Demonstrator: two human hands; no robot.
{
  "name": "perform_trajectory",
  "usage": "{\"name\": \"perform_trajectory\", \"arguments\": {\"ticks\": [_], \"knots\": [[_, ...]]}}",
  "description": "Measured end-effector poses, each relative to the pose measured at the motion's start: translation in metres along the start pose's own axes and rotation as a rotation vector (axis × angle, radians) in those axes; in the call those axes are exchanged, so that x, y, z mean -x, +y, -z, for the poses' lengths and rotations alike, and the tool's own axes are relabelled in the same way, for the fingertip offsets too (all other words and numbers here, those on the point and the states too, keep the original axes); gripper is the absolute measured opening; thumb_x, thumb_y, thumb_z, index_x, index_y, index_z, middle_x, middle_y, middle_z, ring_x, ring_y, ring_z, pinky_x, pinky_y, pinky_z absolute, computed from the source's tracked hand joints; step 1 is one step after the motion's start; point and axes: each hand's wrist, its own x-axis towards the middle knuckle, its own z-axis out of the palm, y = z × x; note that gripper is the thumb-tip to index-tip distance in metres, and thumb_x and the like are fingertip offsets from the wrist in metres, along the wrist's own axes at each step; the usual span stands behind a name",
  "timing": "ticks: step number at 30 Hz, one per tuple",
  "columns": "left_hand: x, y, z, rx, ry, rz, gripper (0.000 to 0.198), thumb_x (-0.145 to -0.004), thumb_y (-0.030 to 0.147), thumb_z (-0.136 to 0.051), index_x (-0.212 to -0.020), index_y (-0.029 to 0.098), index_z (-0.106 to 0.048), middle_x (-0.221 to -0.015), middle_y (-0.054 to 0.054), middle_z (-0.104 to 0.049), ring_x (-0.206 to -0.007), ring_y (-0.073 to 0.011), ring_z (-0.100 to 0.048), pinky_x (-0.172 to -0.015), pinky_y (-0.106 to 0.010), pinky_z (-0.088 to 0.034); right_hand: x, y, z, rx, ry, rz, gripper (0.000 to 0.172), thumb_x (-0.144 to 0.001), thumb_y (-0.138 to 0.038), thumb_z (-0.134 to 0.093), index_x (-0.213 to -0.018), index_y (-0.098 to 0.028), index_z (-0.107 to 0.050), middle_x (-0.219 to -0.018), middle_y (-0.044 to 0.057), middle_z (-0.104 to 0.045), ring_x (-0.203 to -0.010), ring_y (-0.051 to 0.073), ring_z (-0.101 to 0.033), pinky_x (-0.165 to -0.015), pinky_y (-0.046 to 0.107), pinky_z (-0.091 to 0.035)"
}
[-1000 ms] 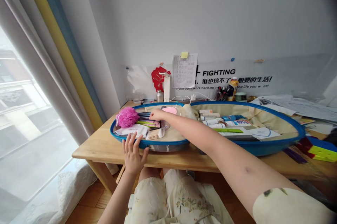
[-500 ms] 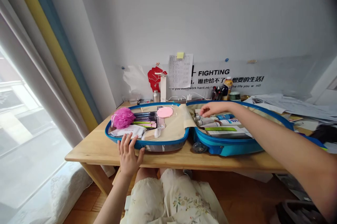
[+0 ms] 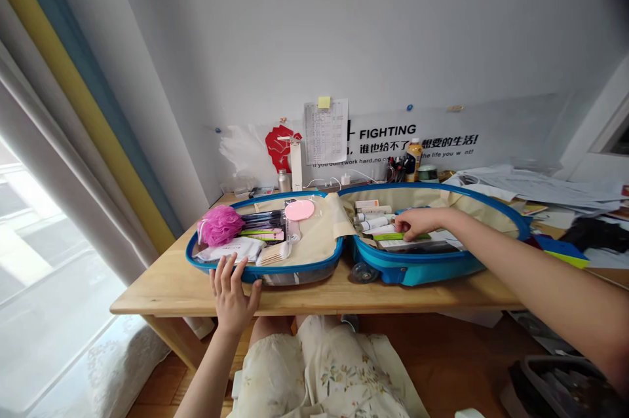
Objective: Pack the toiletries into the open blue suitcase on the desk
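Note:
An open blue suitcase (image 3: 314, 272) lies spread on the wooden table. My left hand (image 3: 232, 293) rests on the front rim of its left half, fingers spread and holding nothing. Near those fingers are a white packet (image 3: 230, 251), a pink bath puff (image 3: 220, 225) and a packet of beige sticks (image 3: 274, 253). A pink oval pad (image 3: 299, 209) lies farther back. My right hand (image 3: 420, 223) reaches into the right half, fingers bent down and together beside several white tubes (image 3: 374, 223) and a green strip (image 3: 390, 236). Whatever its fingertips grip is hidden.
The wooden table (image 3: 162, 287) extends in front of the suitcase. Loose papers (image 3: 535, 182) pile up at the right. At the back stand a bottle with an orange label (image 3: 413, 159), a silver bottle (image 3: 284, 181) and a white upright stand (image 3: 295, 166). Curtains hang at the left.
My right hand has moved right and toward me, from the back tubes to near the green strip. My left hand stays on the rim. The camera view has shifted slightly right.

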Motion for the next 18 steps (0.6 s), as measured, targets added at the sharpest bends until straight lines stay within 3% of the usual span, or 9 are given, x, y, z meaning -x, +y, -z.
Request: {"name": "perform_trajectory", "arguments": {"ticks": [6, 10, 13, 15, 18], "knots": [[-0.003, 0.003, 0.002, 0.017, 0.018, -0.007, 0.051, -0.094, 0.035, -0.053, -0.143, 0.021, -0.045, -0.142, -0.017, -0.051, -0.145, -0.0331, -0.034, -0.12, -0.053, -0.018, 0.004, -0.007, 0.001, 0.013, 0.003, -0.009, 0.037, -0.05, -0.045, -0.079, -0.071, -0.022, -0.057, -0.077, 0.005, -0.061, -0.073, 0.02, -0.055, -0.065, 0.032, -0.038], [-0.002, 0.003, 0.001, 0.017, 0.005, 0.016, 0.051, -0.094, 0.037, -0.052, -0.142, 0.021, -0.046, -0.143, -0.017, -0.051, -0.145, -0.0335, -0.034, -0.12, -0.054, -0.018, 0.012, -0.01, 0.012, -0.033, -0.01, 0.024, 0.044, -0.055, -0.059, -0.076, -0.073, -0.021, -0.063, -0.08, 0.006, -0.065, -0.072, 0.019, -0.056, -0.065, 0.033, -0.039], [0.0, 0.002, -0.001, 0.008, -0.01, 0.031, 0.051, -0.094, 0.039, -0.052, -0.142, 0.02, -0.046, -0.142, -0.017, -0.051, -0.145, -0.0341, -0.034, -0.12, -0.055, -0.019, 0.015, -0.017, 0.032, -0.071, 0.054, 0.049, 0.054, -0.061, -0.073, -0.068, -0.08, -0.022, -0.066, -0.084, 0.007, -0.066, -0.075, 0.019, -0.057, -0.068, 0.033, -0.04], [0.001, 0.001, -0.001, 0.002, -0.014, 0.037, 0.051, -0.094, 0.04, -0.051, -0.14, 0.02, -0.047, -0.14, -0.017, -0.052, -0.144, -0.0343, -0.035, -0.12, -0.055, -0.02, 0.012, -0.033, 0.047, -0.09, 0.139, 0.087, 0.057, -0.062, -0.076, -0.066, -0.081, -0.022, -0.066, -0.083, 0.007, -0.066, -0.075, 0.019, -0.056, -0.068, 0.032, -0.04], [0.0, 0.002, -0.001, 0.0, -0.005, 0.033, 0.049, -0.095, 0.041, -0.05, -0.139, 0.02, -0.048, -0.138, -0.017, -0.053, -0.144, -0.0338, -0.036, -0.12, -0.055, -0.02, -0.003, -0.075, 0.062, -0.081, 0.236, 0.191, 0.051, -0.064, -0.069, -0.07, -0.082, -0.021, -0.068, -0.083, 0.006, -0.067, -0.075, 0.019, -0.056, -0.067, 0.031, -0.04]]}}
